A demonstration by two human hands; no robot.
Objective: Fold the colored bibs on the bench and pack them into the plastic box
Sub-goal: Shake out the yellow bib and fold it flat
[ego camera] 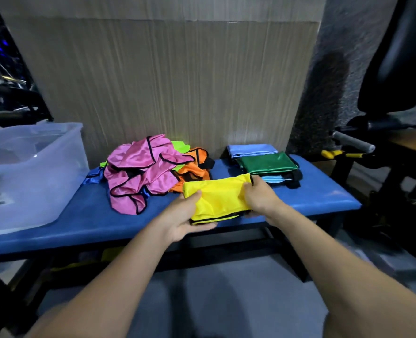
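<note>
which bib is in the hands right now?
The yellow bib, gripped by the left hand and right hand; the other bibs lie untouched on the bench.

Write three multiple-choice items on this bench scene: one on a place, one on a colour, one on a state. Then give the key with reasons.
1. Where does the translucent plastic box stand?
A. on the blue padded bench's left end
B. on the floor
C. on the folded pile

2. What colour is the folded satin bib topping the neat pile at the bench's right end?
A. pink
B. dark green
C. orange

3. How is the yellow satin bib held?
A. lying untouched
B. by one hand
C. by both hands

Key: 1 A, its base sits on the bench top. 2 B, the dark green bib lies uppermost. 3 C, the left hand and right hand each grip an end.
</note>
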